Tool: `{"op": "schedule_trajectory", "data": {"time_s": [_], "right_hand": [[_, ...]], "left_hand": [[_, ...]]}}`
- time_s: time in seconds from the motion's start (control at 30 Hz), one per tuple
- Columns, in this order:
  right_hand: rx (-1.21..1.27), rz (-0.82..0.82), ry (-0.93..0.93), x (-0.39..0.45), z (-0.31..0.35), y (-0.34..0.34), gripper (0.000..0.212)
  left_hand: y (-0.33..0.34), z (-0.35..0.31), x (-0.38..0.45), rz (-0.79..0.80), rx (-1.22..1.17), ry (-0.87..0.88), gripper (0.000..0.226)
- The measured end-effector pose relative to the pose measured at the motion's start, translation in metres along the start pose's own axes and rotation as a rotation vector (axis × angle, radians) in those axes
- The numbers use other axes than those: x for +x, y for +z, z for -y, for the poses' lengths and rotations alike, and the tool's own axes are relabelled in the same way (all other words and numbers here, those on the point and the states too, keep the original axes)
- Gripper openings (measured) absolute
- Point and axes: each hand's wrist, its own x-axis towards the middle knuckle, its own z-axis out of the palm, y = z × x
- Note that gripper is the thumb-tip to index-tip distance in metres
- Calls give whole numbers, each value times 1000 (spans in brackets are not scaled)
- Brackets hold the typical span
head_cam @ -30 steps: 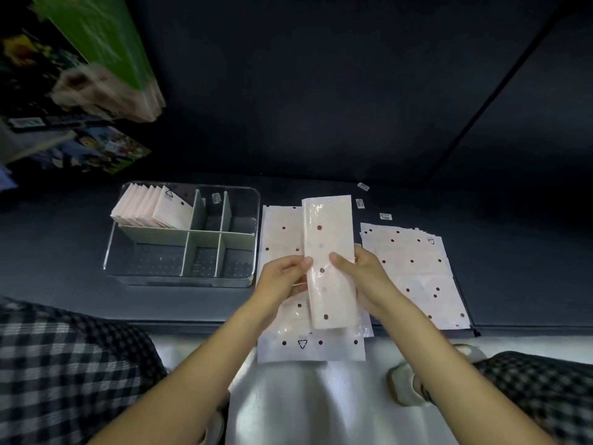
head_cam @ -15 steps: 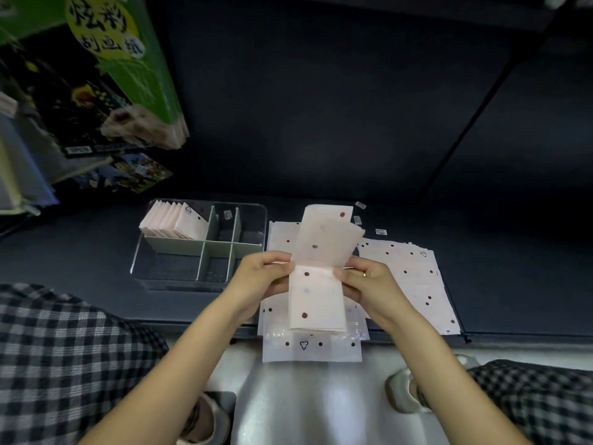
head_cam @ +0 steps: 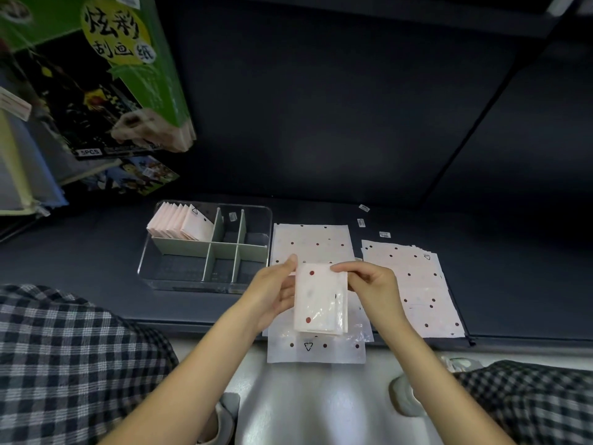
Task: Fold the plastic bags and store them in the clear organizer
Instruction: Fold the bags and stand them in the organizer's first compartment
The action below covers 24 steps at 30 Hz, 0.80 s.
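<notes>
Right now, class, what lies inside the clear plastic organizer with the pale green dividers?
The clear organizer holds a row of folded pink dotted bags in its far-left compartment. The other compartments look empty, though the dividers hide parts of their floors.

Folded bag (head_cam: 321, 300) hides left hand (head_cam: 272, 293) fingers.

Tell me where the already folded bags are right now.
In the head view, the folded bags stand in a row in the back-left compartment of the clear organizer, left of the flat bags on the dark shelf.
</notes>
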Motion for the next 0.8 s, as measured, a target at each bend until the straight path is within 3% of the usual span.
{"op": "schedule_trajectory", "data": {"time_s": [0.13,0.23,0.4,0.47,0.53,0.63,0.7,0.8], "right_hand": [[-119,77,-27,-1,-7,-1,53],[-152,105,-27,1,-4,-3,57],[-434,232,-15,-2,0,6,13],[-485,287,-17,-2,-4,4,26],[-482,311,-10,2,0,-2,35],[-493,326,-3,6,7,-4,31],[-442,281,24,10,10,-3,22],[-186,185,110,15,16,-5,18]], "left_hand": [[1,6,2,-112,62,23,21],[-1,5,3,-165,276,200,17],[11,6,-7,-22,697,544,16],[11,4,-8,-20,747,586,16],[7,0,-7,-48,712,601,16],[3,-8,-7,-45,614,567,13],[-4,-11,-5,-12,602,474,3],[-23,-22,-4,59,637,300,8]]}}
